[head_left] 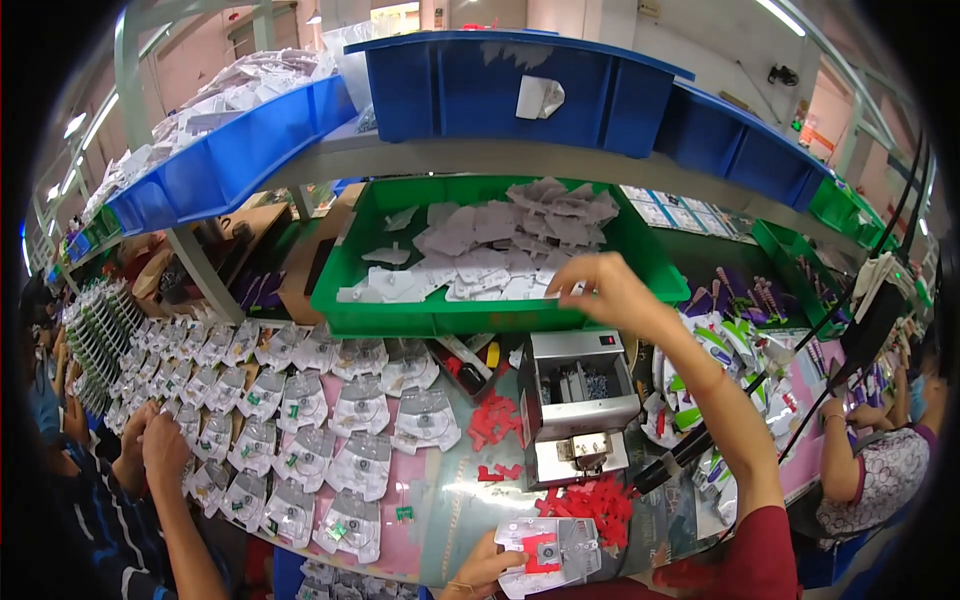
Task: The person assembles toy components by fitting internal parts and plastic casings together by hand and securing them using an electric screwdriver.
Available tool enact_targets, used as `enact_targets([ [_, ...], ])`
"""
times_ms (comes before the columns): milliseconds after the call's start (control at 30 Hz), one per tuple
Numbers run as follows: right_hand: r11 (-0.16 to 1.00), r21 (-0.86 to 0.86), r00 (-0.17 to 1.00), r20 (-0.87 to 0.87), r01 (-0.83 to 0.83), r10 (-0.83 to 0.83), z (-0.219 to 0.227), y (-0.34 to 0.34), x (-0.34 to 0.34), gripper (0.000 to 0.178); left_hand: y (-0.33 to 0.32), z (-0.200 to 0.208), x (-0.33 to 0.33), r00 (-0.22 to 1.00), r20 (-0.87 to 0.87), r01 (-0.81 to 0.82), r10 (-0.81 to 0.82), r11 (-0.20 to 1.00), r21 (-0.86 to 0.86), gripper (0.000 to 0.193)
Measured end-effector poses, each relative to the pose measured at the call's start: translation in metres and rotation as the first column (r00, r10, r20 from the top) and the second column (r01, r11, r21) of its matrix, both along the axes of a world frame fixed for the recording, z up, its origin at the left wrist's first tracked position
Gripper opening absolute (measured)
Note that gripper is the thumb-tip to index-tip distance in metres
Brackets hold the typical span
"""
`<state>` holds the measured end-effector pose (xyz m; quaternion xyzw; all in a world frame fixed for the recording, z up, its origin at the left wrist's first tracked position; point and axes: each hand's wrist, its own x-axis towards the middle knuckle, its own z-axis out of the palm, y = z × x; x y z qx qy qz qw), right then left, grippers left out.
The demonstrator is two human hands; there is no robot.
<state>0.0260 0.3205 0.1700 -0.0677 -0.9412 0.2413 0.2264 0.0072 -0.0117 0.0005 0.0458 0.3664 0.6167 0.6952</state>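
Observation:
Near the lower edge, my left hand (484, 566) is closed on the left side of a white plastic housing (572, 548) with a clear section. A flat red piece (540, 566) lies on the housing, around a dark round part. My right arm stretches forward, and my right hand (612, 288) hangs over the near rim of a green bin (430, 318). Its fingers bend down, apart, beside loose white plastic parts (480, 235); no held part shows. Below that hand stands a metal screw feeder (583, 408), with red plastic pieces (590, 510) heaped in front.
Rows of white-and-clear housings (360, 465) cover the table's left side. Blue bins (500, 95) sit on a shelf overhead. A black cable-hung tool (665, 468) slants in from the right. One co-worker (120, 500) is at left, another (885, 465) at right.

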Motion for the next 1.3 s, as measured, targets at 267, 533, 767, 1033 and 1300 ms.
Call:
enact_targets([
  [267,0.799,0.526,0.824,0.287,0.291,-0.488,-0.060,0.094,-0.031,0.041,0.008,0.000,-0.005,0.997,-0.028,-0.078,0.078,0.997,0.011,0.050],
  [533,0.768,0.607,0.843,0.289,0.204,-0.453,-0.054,0.088,-0.026,0.027,0.005,0.004,0.001,0.996,-0.066,-0.069,0.063,0.993,-0.091,0.052],
  [767,0.692,0.458,0.830,-0.292,0.558,-0.476,-0.005,0.042,0.025,0.011,0.021,-0.011,-0.008,0.974,-0.217,-0.070,0.059,0.997,-0.042,0.036],
  [1033,0.753,-0.626,0.979,0.151,0.202,-0.137,-0.029,-0.101,0.110,0.017,0.040,0.027,-0.014,0.967,-0.207,-0.140,0.151,0.988,0.068,0.032],
  [1300,0.471,-0.871,0.980,0.192,0.142,0.058,-0.075,-0.124,0.133,0.017,0.042,0.032,0.004,0.973,-0.223,-0.028,0.052,0.994,0.110,0.033],
])
